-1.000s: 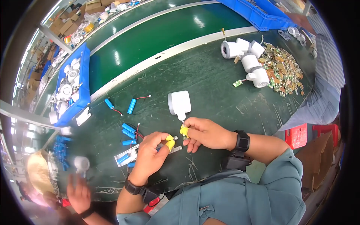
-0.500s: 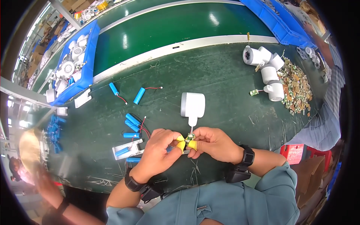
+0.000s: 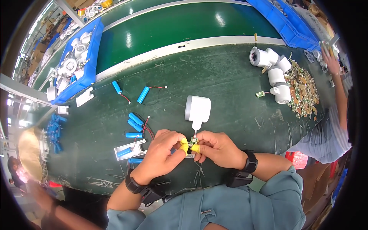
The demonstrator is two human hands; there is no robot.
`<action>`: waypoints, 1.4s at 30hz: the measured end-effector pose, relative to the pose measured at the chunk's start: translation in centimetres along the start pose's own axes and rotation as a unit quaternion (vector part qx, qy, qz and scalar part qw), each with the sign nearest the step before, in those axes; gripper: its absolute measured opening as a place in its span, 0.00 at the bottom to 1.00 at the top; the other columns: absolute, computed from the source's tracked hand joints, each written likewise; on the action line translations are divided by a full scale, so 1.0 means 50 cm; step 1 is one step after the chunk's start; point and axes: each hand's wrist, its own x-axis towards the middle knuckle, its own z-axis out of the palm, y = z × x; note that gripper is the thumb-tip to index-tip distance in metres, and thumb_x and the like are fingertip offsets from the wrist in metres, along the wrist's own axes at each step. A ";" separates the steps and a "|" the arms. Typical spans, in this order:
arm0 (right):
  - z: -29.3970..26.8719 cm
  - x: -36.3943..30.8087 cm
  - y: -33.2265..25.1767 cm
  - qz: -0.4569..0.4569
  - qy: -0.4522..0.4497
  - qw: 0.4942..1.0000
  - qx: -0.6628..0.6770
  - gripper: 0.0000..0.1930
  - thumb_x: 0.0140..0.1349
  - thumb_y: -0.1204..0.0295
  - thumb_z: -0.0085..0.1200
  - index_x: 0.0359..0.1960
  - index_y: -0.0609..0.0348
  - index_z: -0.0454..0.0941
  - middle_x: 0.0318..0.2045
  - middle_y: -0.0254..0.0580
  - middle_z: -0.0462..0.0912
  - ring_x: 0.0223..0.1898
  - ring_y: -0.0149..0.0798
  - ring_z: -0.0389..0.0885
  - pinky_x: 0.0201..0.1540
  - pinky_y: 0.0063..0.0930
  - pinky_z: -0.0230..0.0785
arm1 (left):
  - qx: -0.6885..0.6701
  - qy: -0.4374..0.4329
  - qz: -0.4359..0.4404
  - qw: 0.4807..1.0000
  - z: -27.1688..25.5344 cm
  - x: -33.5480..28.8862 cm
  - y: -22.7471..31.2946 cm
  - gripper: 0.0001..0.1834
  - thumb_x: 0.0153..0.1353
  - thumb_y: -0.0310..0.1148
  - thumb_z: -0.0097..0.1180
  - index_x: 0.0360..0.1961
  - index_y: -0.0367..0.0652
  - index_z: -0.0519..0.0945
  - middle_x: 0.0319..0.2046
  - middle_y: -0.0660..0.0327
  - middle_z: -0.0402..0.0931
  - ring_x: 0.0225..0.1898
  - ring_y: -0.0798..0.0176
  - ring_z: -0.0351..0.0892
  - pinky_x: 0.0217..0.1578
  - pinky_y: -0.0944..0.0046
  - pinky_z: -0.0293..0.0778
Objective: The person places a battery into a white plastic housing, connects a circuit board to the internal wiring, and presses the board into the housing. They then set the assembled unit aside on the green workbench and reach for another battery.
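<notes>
Green circuit board (image 3: 194, 141) sits pinched between thumb and fingers of the right hand (image 3: 216, 148), wired to a white housing (image 3: 199, 109) lying just on the far side. Left hand (image 3: 163, 152): yellow-capped fingertips (image 3: 184, 147) bunch at the board's left edge (cannot tell what they grip).

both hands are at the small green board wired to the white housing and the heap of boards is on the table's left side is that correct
One slip: in the head view, the heap of boards is on the right side of the table. The left hand and right hand are at the small green board wired to the white housing.
</notes>
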 end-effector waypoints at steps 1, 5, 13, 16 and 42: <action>0.002 -0.001 -0.001 -0.009 0.008 1.000 -0.021 0.07 0.69 0.81 0.43 0.46 0.64 0.72 0.31 0.38 0.81 0.32 0.27 0.83 0.34 0.23 0.78 | 0.001 0.000 0.003 1.000 0.001 0.000 0.000 0.11 0.50 0.25 0.58 0.37 0.41 0.75 0.26 0.63 0.75 0.30 0.59 0.76 0.44 0.58 0.66; 0.012 -0.004 0.001 -0.061 0.039 0.990 -0.125 0.06 0.67 0.81 0.45 0.43 0.62 0.73 0.30 0.38 0.81 0.29 0.28 0.83 0.32 0.23 0.77 | 0.010 -0.006 -0.005 1.000 0.003 -0.001 0.005 0.10 0.50 0.23 0.55 0.36 0.40 0.75 0.26 0.62 0.74 0.30 0.59 0.73 0.43 0.60 0.66; 0.014 -0.006 0.012 -0.095 0.055 0.974 -0.200 0.08 0.65 0.83 0.46 0.44 0.64 0.73 0.30 0.41 0.81 0.28 0.31 0.84 0.30 0.25 0.78 | 0.006 0.011 0.015 1.000 0.013 -0.004 0.003 0.11 0.48 0.23 0.56 0.35 0.40 0.75 0.25 0.61 0.72 0.29 0.57 0.71 0.42 0.59 0.66; 0.015 -0.006 0.013 -0.115 0.059 0.967 -0.220 0.08 0.64 0.84 0.46 0.44 0.64 0.72 0.30 0.42 0.80 0.27 0.33 0.84 0.30 0.26 0.77 | 0.014 0.006 0.026 1.000 0.011 0.000 0.008 0.12 0.47 0.23 0.58 0.35 0.41 0.73 0.24 0.60 0.71 0.28 0.54 0.73 0.42 0.56 0.67; -0.008 0.001 -0.002 0.011 -0.088 0.996 -0.001 0.10 0.73 0.79 0.38 0.47 0.67 0.73 0.40 0.44 0.83 0.41 0.36 0.86 0.42 0.28 0.82 | -0.002 -0.082 0.077 0.994 -0.020 0.010 -0.008 0.11 0.49 0.23 0.53 0.36 0.41 0.73 0.26 0.61 0.70 0.29 0.56 0.71 0.46 0.56 0.64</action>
